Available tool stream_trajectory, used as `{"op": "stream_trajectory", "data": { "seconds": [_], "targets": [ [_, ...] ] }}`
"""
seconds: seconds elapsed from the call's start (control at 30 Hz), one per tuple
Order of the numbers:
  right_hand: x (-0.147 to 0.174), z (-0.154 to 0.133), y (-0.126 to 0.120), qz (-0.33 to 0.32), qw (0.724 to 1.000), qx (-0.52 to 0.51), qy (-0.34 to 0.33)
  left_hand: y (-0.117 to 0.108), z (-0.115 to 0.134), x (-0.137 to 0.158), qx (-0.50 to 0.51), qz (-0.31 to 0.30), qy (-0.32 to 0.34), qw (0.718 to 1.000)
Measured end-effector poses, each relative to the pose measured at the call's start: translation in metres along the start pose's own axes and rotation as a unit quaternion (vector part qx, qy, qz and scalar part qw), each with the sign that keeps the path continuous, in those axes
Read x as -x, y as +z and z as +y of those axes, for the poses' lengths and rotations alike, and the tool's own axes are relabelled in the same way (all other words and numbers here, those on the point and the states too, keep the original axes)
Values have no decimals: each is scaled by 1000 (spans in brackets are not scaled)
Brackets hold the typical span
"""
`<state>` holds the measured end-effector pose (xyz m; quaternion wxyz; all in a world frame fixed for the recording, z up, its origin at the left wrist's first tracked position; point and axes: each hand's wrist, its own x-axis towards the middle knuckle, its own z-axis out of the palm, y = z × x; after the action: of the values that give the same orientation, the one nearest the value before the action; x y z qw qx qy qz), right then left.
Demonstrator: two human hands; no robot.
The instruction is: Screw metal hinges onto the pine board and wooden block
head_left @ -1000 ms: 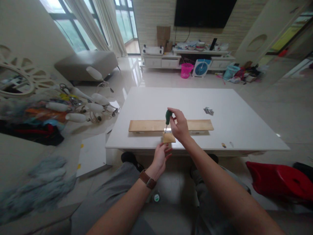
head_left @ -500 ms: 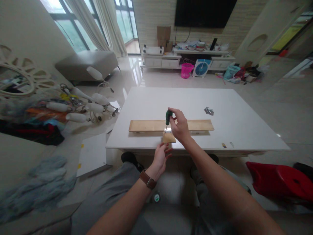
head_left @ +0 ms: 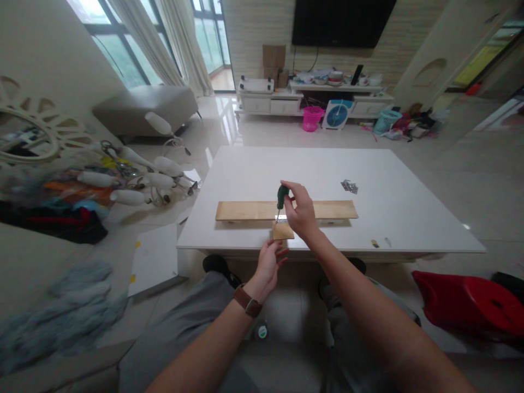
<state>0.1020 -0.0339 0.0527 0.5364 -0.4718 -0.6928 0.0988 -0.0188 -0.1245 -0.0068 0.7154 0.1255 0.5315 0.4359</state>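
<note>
My right hand (head_left: 302, 210) is closed around the green handle of a screwdriver (head_left: 281, 197). Its shaft points down to where a small wooden block (head_left: 283, 231) meets a long wooden board (head_left: 245, 210). A shiny metal piece (head_left: 282, 218) shows at that joint, partly behind my right hand. My left hand (head_left: 268, 265) is at the table's front edge, palm turned up and fingers apart. Its fingertips reach the near edge of the small block; whether they press on it I cannot tell. The board lies lengthwise on the white table (head_left: 254, 169).
Several metal pieces (head_left: 349, 186) lie in a pile at the table's right. Two small items (head_left: 375, 243) are near its front right edge. A red stool (head_left: 470, 303) stands on the floor at right. A white panel (head_left: 155, 256) and wall lamps (head_left: 164, 180) lie at left.
</note>
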Motion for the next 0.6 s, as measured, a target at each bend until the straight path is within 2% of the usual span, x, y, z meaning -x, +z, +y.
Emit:
{"op": "stream_trajectory", "data": {
  "seconds": [0.27,0.6],
  "targets": [
    [1,-1,1,22,1000,5,11,2,3,4,5,5,-7,1000],
    [1,1,1,5,1000,-2,1,-1,-1,0,6,-4,-2,1000]
  ]
}}
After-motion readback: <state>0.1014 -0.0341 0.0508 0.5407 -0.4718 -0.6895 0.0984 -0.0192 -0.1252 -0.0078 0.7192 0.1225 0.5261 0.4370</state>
